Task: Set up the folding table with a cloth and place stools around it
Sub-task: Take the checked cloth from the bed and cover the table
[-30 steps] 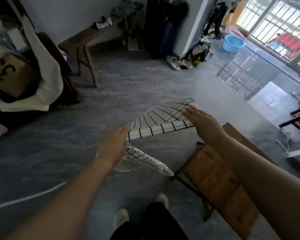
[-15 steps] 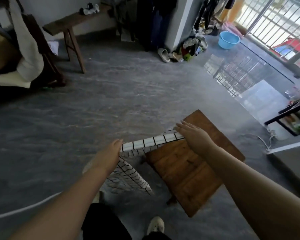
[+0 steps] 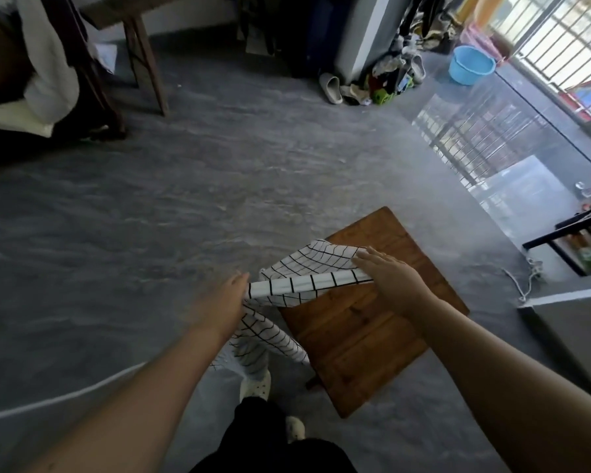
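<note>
Head view: 2 bare arms reach out and down over a gray floor [image 3: 185, 199]. Between them is a white cloth [image 3: 307, 283] with thin black lines. The left hand [image 3: 219, 302] holds the near left end of the cloth. This hand is blurry, so its fingers are hard to see, but it seems to pinch the edge. The right hand [image 3: 389, 281] holds the other end, with its fingers lying flat on top of the cloth. A tight band of cloth runs from 1 hand to the other. More cloth hangs down below the left hand, and a loose part lies past the band over the far corner of the wooden table [image 3: 362, 343]. The right hand is above the table top. The left hand is just off its left side. A blue basin [image 3: 471, 64] sits far away by the window bars.
</note>
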The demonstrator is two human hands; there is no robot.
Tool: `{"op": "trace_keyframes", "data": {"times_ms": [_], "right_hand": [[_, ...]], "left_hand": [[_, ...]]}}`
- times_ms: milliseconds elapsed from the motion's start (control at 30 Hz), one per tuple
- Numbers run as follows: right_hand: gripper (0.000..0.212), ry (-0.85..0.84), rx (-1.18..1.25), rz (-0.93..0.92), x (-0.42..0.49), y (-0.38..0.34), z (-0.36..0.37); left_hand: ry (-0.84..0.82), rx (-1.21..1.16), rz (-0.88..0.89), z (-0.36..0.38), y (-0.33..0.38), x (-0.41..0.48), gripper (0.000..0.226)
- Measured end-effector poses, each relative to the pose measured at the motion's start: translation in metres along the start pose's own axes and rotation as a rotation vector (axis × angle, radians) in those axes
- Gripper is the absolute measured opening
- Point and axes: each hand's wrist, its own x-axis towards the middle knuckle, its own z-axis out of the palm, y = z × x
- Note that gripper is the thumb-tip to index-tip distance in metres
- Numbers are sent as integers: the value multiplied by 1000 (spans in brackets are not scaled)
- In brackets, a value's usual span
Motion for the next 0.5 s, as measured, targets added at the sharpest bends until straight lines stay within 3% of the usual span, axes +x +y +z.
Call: {"op": "trace_keyframes", "data": {"times_ms": [300, 500], "right_hand": [[81, 6, -69, -178, 61, 38, -26], [84, -12, -158, -339, 127, 103, -43]], "left_hand": [[109, -96, -136, -5, 27, 27, 56], [288, -191, -296, 11, 82, 67, 54]]}}
